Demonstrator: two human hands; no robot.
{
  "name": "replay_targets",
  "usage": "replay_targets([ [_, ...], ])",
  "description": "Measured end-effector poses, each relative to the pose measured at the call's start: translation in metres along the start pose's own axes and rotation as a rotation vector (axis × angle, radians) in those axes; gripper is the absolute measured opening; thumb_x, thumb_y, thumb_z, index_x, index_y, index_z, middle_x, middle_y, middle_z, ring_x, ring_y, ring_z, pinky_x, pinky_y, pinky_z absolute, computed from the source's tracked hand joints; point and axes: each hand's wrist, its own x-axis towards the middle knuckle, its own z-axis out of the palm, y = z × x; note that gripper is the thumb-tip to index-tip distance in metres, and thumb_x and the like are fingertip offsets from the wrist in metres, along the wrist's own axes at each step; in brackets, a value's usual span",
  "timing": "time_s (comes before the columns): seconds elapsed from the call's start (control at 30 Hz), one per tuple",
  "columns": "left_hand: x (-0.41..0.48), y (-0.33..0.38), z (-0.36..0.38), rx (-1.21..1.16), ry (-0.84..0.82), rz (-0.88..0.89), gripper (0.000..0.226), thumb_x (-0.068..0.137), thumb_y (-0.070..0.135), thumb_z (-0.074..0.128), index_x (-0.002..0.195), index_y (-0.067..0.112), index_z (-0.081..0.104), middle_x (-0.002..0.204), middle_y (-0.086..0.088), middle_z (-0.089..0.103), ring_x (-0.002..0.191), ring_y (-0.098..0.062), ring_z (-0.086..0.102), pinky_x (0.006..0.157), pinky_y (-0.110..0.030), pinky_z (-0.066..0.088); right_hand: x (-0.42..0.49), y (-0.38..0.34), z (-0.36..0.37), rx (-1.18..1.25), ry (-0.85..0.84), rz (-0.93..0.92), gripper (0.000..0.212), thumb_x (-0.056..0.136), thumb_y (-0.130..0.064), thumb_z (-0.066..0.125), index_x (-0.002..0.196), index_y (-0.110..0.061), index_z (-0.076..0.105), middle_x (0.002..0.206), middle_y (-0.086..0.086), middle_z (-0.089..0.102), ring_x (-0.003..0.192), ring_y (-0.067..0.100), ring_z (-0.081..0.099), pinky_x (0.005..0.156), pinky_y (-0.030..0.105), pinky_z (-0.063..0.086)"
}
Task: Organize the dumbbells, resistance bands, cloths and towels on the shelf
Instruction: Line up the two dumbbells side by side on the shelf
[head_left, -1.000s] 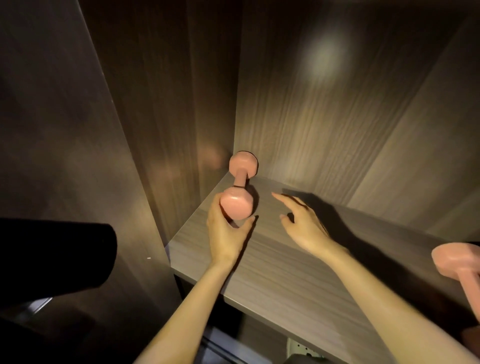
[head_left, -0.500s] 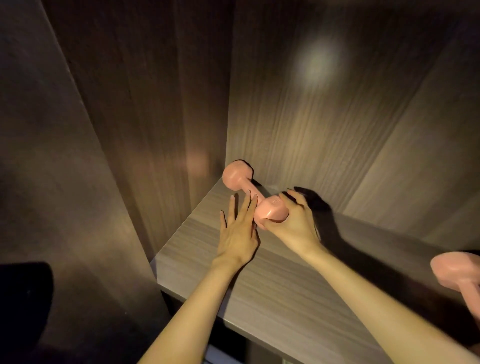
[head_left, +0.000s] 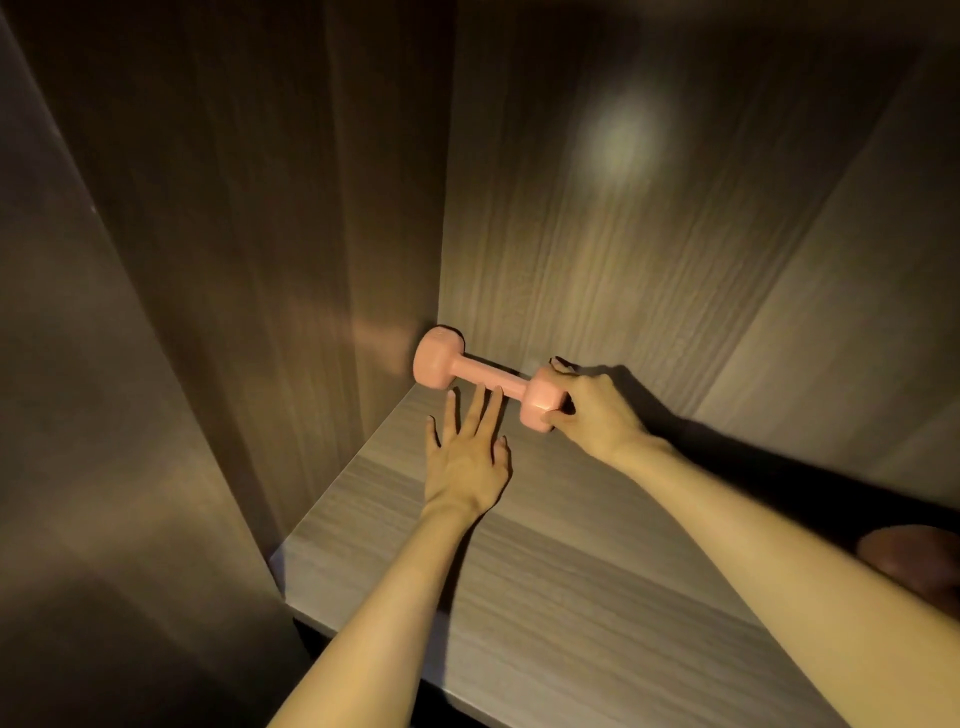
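The dumbbell (head_left: 488, 380) is salmon pink, the shelf (head_left: 571, 545) beneath it pale grey with fine streaked woodgrain, and right of the dumbbell a dim, possibly pink, rounded object (head_left: 914, 564) sits in shadow.

Right hand (head_left: 597, 410) on pink dumbbell (head_left: 485, 380)

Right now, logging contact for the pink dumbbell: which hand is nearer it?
Right. The right hand grips the pink dumbbell by its near head; the left hand lies flat beside the handle.
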Motion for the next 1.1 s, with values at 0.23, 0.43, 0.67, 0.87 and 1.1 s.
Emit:
replay_targets([
  [0.23, 0.007, -0.002, 0.005, 0.034, -0.004, -0.008, 0.058, 0.100, 0.038, 0.023, 0.151, 0.035, -0.005, 0.159, 0.009, -0.009, 0.145, -0.022, -0.017, 0.118, -0.050, -0.005, 0.003, 0.010, 0.009, 0.052, 0.084, 0.003, 0.066, 0.087, -0.013, 0.067, 0.146, -0.020, 0.038, 0.143, 0.010, 0.047, 0.125, 0.026, 0.050, 0.106, 0.041, 0.042],
  [0.43, -0.011, 0.001, -0.004, -0.022, -0.035, 0.030, 0.063, 0.101, 0.034, 0.026, 0.148, 0.036, -0.016, 0.157, 0.011, -0.016, 0.144, -0.025, -0.021, 0.118, -0.047, -0.008, -0.019, 0.005, 0.008, 0.163, -0.067, -0.013, 0.074, 0.095, -0.005, 0.053, 0.153, -0.023, 0.011, 0.161, -0.005, 0.004, 0.146, 0.018, 0.014, 0.116, 0.037, 0.016],
  [0.67, -0.064, 0.015, -0.025, -0.159, -0.185, -0.002, 0.065, 0.102, 0.026, 0.036, 0.151, 0.034, -0.006, 0.159, 0.008, -0.010, 0.146, -0.020, -0.011, 0.116, -0.046, -0.008, -0.100, 0.002, -0.017, 0.262, 0.055, -0.034, 0.060, 0.097, -0.010, 0.050, 0.149, -0.028, 0.026, 0.158, -0.009, 0.016, 0.146, 0.010, 0.010, 0.114, 0.027, 0.012],
  [0.87, -0.113, 0.062, -0.044, -0.101, -0.127, 0.052, 0.057, 0.099, 0.035, 0.039, 0.151, 0.036, 0.014, 0.158, 0.007, 0.017, 0.146, -0.022, 0.012, 0.117, -0.054, 0.002, -0.187, 0.025, -0.048, 0.209, 0.177, 0.007, 0.052, 0.095, -0.007, 0.052, 0.144, -0.022, 0.041, 0.149, -0.004, 0.039, 0.139, 0.010, 0.030, 0.110, 0.018, 0.016],
  [1.1, -0.140, 0.157, -0.013, -0.124, -0.133, 0.279, 0.062, 0.095, 0.037, 0.050, 0.149, 0.039, 0.020, 0.154, 0.005, 0.030, 0.138, -0.021, 0.032, 0.113, -0.040, 0.028, -0.274, 0.090, -0.072, 0.103, 0.153, 0.276, 0.056, 0.094, -0.014, 0.053, 0.145, -0.026, 0.035, 0.151, -0.003, 0.034, 0.139, 0.019, 0.032, 0.115, 0.030, 0.020],
])
